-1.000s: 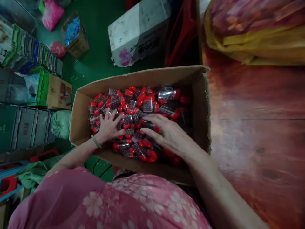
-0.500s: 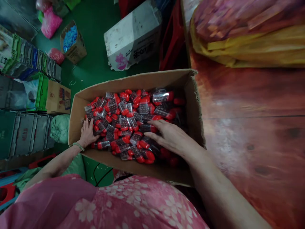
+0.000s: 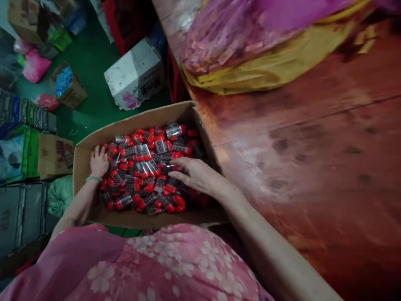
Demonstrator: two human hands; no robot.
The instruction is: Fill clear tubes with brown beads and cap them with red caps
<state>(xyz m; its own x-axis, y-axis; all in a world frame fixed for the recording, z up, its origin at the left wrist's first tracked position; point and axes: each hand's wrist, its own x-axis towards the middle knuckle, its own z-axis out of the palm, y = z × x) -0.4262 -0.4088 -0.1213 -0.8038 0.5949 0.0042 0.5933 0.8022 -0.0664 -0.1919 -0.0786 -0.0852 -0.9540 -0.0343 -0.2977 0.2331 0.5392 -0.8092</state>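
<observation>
While the packs (image 3: 142,153) lie heaped in the box (image 3: 82,168), the left grip (image 3: 99,163) sits at their left edge, fingers slightly spread; the right grip (image 3: 199,174) is over their right side, thumb and fingers parted.

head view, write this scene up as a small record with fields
container: open cardboard box
contents: many red-and-clear pieces
left hand: open, at the box's left end
right hand: open, at the pieces, contact unclear
right side: wooden table bearing yellow plastic
beyond the box: white carton on green floor
</observation>
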